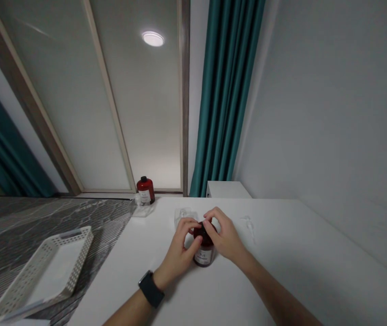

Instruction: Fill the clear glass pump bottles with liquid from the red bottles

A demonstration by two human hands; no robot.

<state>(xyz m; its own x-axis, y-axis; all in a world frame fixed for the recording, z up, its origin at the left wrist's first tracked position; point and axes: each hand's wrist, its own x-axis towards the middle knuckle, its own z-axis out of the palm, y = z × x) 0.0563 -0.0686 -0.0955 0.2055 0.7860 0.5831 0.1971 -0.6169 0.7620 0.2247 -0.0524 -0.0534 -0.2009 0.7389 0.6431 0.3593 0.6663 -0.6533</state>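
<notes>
A dark red bottle point(203, 259) with a white label stands upright on the white table point(302, 253). My left hand point(182, 244), with a black watch at its wrist, curls around the bottle's left side and shoulder. From the right, my right hand point(226, 235) has its fingers bent at the black cap, which they partly hide. Just behind the hands lies a clear plastic piece point(181, 213). Another thin, clear item point(249, 226) rests to the right; its kind is hard to make out.
A second red bottle point(146, 191) with a black cap stands at the table's far left corner, beside clear plastic packaging point(142, 210). Left of the table, lower down, is a white perforated basket point(73, 271). A white box-like unit point(229, 189) stands beyond the far edge, before a teal curtain point(219, 136).
</notes>
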